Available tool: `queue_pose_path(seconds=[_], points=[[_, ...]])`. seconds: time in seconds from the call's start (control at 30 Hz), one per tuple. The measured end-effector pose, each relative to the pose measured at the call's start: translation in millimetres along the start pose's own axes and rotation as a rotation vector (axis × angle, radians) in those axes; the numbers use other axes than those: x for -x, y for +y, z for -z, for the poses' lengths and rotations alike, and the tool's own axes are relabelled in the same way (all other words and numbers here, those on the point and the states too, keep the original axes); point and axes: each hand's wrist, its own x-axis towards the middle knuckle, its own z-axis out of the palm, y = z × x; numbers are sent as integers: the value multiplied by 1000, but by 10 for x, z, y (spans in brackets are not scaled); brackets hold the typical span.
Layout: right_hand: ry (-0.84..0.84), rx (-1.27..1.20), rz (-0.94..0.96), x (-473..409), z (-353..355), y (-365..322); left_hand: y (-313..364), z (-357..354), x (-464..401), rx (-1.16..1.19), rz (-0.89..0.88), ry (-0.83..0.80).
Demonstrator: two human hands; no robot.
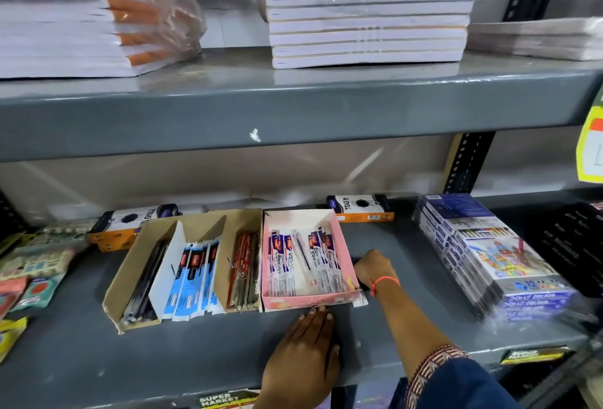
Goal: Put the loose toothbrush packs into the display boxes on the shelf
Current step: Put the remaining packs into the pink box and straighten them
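A pink display box (346, 247) stands on the grey shelf (408, 281), holding several long white, blue and red packs (313, 258). Left of it stands a brown cardboard box (130, 265) with dividers; it holds black packs (146, 278), blue-and-white packs (192, 278) and red packs (243, 270). My left hand (306, 346) lies flat on the shelf, fingertips touching the pink box's front wall. My right hand (373, 266) presses against the box's right side, fingers curled and hidden behind the wall. A small white pack end (360, 301) shows under the box's right front corner.
Orange-and-black boxes (359, 208) stand behind the display boxes. A wrapped stack of colour-pencil boxes (489, 255) lies to the right, and small blister packs (32, 258) to the left. Stacks of notebooks (368, 10) fill the upper shelf. A black crate (574, 239) is at far right.
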Motion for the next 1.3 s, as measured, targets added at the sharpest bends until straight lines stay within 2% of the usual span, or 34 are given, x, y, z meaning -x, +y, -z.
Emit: queue_pose_path(seconds=[0.2,0.33,0.43,0.63,0.8,0.97,1.17,1.3], points=[[-18,-170,-7,-105,45,43,-5,-21,-19,10,-11,7],[106,-398,3,-153,160,208,2,-4,-10,34,-12,9],[184,-616,69,-45,242,280,6,22,-6,-3,3,1],[127,-905,241,311,323,194,-1,0,-6,2,11,45],[131,-959,322,521,343,145,2,-24,-26,19,-32,85],[86,-936,334,596,357,96,18,19,-34,49,-31,33],[-6,-775,275,481,123,-129,13,32,-23,106,-31,-6],[-57,-538,266,391,-146,-359,9,22,-30,119,-34,-20]])
